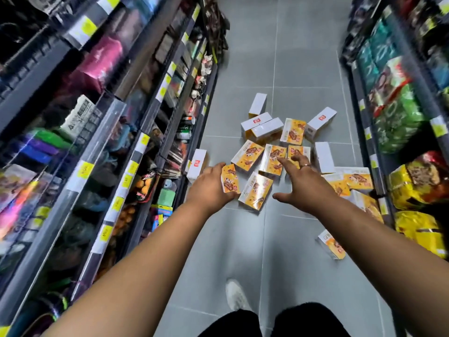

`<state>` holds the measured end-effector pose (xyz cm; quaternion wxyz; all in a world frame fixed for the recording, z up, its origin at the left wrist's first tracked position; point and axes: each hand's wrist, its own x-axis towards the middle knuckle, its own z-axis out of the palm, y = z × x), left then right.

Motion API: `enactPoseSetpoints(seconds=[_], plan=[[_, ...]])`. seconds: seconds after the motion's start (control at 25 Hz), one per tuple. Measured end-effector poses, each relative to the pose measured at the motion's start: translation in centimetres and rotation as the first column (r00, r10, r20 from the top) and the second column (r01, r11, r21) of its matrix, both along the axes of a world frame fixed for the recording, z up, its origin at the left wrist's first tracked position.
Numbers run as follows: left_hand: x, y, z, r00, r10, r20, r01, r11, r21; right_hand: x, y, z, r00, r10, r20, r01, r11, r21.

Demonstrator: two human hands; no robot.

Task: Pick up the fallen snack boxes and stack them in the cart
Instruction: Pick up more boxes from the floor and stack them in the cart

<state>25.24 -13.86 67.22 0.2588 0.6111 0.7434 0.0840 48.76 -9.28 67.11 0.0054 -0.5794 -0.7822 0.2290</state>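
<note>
On the grey tiled aisle floor (243, 239) the yellow-and-white cardboard snack boxes (250, 155) lie scattered, probably light, stiff and glossy-slick, best gripped across their narrow sides, as the left hand (209, 188) seemingly holds one while the right hand (303, 186) hovers, fingers (285, 164) spread, empty.

A white shoe (237, 296) with a rounded toe is worn on the one foot that can be seen. Just below the shoe, at the bottom edge, black trousers (303, 322) are seen over both legs. To either side of the shoe, the left forearm (145, 259) and the right forearm (379, 229) are left bare. Well above the shoe, a thin pale ring (305, 165) is worn on a finger of the right hand (306, 183).
</note>
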Motion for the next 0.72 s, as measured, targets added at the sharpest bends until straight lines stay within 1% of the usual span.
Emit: enactPoseSetpoints(seconds=[0.16, 0.32, 0.44, 0.6, 0.72], plan=[[0.1, 6.7, -5.2, 0.996, 0.076, 0.041, -0.075, 0.996, -0.048, 0.1, 6.9, -5.2, 1.000, -0.025, -0.010, 0.024, 0.999, -0.037], [1.5, 12.5, -13.2, 0.987, 0.155, 0.046, -0.148, 0.980, -0.131, 1.1, 12.9, -12.9, 0.998, -0.067, -0.016, 0.064, 0.988, -0.144], [2.4, 15.4, -19.5, 0.967, 0.242, 0.084, -0.226, 0.960, -0.162, 1.8, 16.2, -18.8, 1.000, -0.004, 0.012, 0.006, 0.990, -0.138], [2.7, 17.8, -30.0, 0.957, 0.277, 0.085, -0.255, 0.944, -0.210, 2.0, 19.7, -28.5, 0.999, 0.040, 0.023, -0.035, 0.982, -0.184], [1.9, 19.8, -38.3, 0.938, 0.331, 0.104, -0.304, 0.928, -0.215, 1.5, 22.0, -37.0, 0.999, 0.013, 0.050, -0.003, 0.980, -0.198]])
